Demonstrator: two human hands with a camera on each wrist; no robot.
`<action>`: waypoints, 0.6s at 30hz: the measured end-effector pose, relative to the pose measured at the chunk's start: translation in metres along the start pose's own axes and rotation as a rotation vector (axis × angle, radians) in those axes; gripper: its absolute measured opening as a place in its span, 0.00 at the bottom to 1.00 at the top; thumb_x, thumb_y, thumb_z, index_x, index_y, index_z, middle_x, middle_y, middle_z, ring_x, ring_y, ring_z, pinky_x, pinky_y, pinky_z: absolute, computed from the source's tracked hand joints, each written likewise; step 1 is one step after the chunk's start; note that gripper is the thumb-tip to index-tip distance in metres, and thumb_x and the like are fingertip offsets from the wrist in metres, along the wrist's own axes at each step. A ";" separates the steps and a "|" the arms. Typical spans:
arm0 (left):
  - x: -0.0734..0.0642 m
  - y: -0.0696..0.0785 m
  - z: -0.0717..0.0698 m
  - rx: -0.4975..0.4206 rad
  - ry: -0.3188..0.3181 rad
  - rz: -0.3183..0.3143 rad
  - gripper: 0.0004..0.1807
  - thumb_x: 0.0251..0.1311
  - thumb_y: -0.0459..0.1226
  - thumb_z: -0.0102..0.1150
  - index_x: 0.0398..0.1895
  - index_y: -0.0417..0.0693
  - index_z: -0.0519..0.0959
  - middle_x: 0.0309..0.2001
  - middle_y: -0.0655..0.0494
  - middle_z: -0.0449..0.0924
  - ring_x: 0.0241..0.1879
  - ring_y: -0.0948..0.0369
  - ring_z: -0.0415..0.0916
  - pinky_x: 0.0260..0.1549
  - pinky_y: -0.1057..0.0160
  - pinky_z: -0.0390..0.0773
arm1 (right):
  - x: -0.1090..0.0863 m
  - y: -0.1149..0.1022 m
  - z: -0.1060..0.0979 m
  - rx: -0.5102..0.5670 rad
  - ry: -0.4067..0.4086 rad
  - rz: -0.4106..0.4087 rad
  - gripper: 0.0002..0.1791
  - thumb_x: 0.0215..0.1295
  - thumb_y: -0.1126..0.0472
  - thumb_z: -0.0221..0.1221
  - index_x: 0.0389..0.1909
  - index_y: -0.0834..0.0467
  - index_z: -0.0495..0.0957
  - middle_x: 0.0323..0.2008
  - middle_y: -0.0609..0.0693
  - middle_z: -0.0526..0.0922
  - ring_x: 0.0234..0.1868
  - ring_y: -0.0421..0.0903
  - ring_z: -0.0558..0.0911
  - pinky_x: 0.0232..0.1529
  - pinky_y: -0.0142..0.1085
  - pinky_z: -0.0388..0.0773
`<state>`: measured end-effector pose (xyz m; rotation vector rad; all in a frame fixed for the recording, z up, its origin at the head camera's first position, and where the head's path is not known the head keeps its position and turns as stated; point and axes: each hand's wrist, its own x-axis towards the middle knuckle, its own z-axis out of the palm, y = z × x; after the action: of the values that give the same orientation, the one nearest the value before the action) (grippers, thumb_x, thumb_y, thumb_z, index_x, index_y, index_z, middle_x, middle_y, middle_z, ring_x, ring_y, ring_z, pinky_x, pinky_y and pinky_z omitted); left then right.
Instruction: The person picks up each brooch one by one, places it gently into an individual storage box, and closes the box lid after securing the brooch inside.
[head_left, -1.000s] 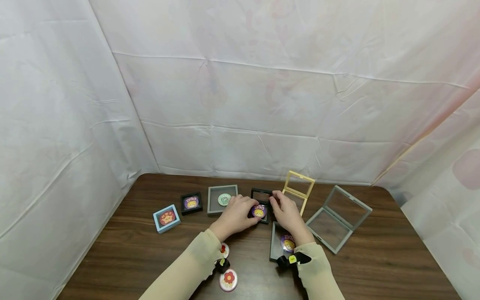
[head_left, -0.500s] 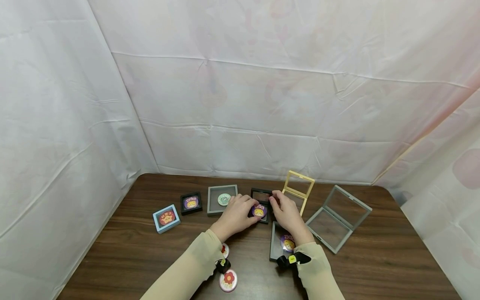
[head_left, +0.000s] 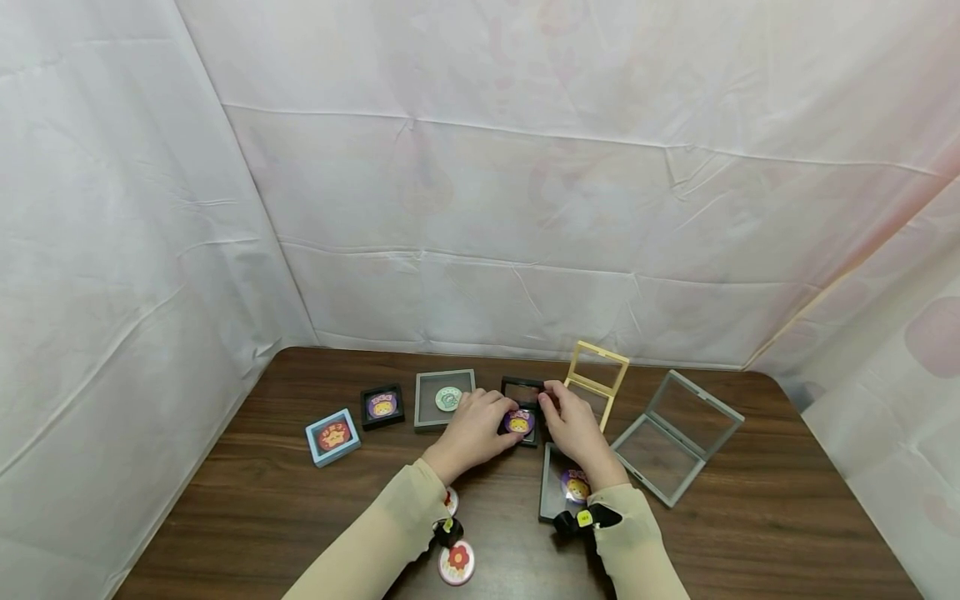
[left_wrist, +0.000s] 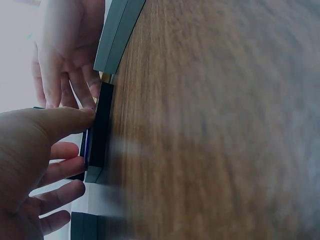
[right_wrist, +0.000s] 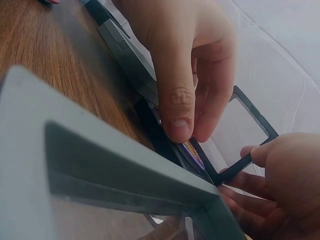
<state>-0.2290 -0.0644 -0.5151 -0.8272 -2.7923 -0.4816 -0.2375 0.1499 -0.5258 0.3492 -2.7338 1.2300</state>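
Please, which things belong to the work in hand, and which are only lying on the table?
Work in hand:
purple badge, pinched by left hand
open black frame, held by right hand

Seemingly lying about:
blue frame
second black frame
left grey frame
front grey frame
open grey frame
yellow frame
flower badges

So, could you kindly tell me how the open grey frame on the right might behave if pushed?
The open grey frame probably slides as one stiff piece, given its straight rims. With one half tilted up, it might swing or tip at the hinge. Narrow rims and see-through panes suggest modest weight.
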 end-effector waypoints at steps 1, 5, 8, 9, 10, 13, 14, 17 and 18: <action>0.000 0.000 0.000 0.001 0.001 0.000 0.22 0.64 0.52 0.79 0.54 0.51 0.89 0.51 0.56 0.89 0.47 0.55 0.80 0.45 0.55 0.73 | 0.000 0.000 0.000 0.000 0.001 0.000 0.17 0.86 0.59 0.57 0.66 0.63 0.79 0.49 0.56 0.90 0.37 0.44 0.86 0.47 0.50 0.85; 0.000 0.001 0.000 0.005 -0.001 -0.003 0.22 0.64 0.52 0.79 0.54 0.51 0.89 0.51 0.56 0.89 0.47 0.55 0.80 0.45 0.55 0.73 | 0.000 0.001 0.000 0.004 0.006 -0.004 0.17 0.86 0.59 0.57 0.65 0.63 0.80 0.49 0.56 0.90 0.38 0.44 0.87 0.48 0.50 0.85; 0.000 0.001 -0.001 -0.003 -0.002 -0.006 0.22 0.64 0.52 0.79 0.54 0.51 0.89 0.51 0.56 0.89 0.47 0.55 0.80 0.45 0.55 0.73 | 0.000 0.001 0.001 0.004 0.009 -0.008 0.17 0.86 0.59 0.58 0.65 0.63 0.80 0.50 0.56 0.90 0.38 0.44 0.87 0.48 0.50 0.86; 0.000 0.001 -0.001 -0.005 -0.002 -0.007 0.22 0.64 0.52 0.79 0.54 0.51 0.89 0.51 0.56 0.89 0.47 0.55 0.80 0.45 0.55 0.72 | 0.000 0.001 0.001 0.003 0.010 -0.009 0.17 0.85 0.59 0.58 0.65 0.63 0.80 0.50 0.56 0.90 0.38 0.45 0.87 0.48 0.51 0.86; 0.000 0.001 -0.001 -0.007 0.000 -0.008 0.22 0.64 0.52 0.80 0.54 0.51 0.89 0.51 0.56 0.89 0.47 0.55 0.80 0.45 0.55 0.72 | 0.000 0.001 0.001 0.002 0.011 -0.010 0.17 0.86 0.59 0.58 0.65 0.63 0.80 0.50 0.56 0.90 0.39 0.45 0.87 0.49 0.51 0.85; 0.000 0.001 -0.001 -0.009 0.006 -0.008 0.22 0.64 0.51 0.80 0.54 0.51 0.89 0.51 0.56 0.89 0.46 0.55 0.80 0.44 0.56 0.72 | 0.000 0.001 0.001 0.003 0.010 -0.012 0.17 0.85 0.59 0.58 0.66 0.63 0.80 0.50 0.56 0.90 0.38 0.45 0.87 0.48 0.51 0.86; -0.001 0.001 -0.001 -0.009 0.009 -0.008 0.21 0.64 0.51 0.80 0.54 0.51 0.89 0.51 0.56 0.89 0.46 0.55 0.80 0.44 0.56 0.72 | 0.000 0.001 0.001 0.004 0.010 -0.012 0.17 0.86 0.59 0.58 0.66 0.63 0.79 0.50 0.56 0.90 0.38 0.44 0.87 0.48 0.51 0.85; -0.001 0.001 0.000 -0.013 0.014 -0.011 0.21 0.64 0.51 0.80 0.54 0.51 0.89 0.51 0.56 0.89 0.45 0.55 0.80 0.44 0.56 0.72 | -0.001 0.001 0.001 0.008 0.007 -0.008 0.18 0.86 0.59 0.58 0.66 0.63 0.79 0.49 0.56 0.90 0.36 0.43 0.87 0.46 0.49 0.86; -0.001 0.001 0.000 -0.015 0.015 -0.013 0.21 0.64 0.51 0.80 0.54 0.51 0.89 0.51 0.56 0.89 0.45 0.55 0.80 0.44 0.56 0.72 | -0.001 0.001 0.001 0.010 0.006 -0.005 0.18 0.86 0.59 0.58 0.67 0.63 0.79 0.49 0.56 0.90 0.36 0.42 0.87 0.45 0.48 0.86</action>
<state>-0.2271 -0.0639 -0.5150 -0.8060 -2.7854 -0.5087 -0.2372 0.1502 -0.5275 0.3523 -2.7215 1.2418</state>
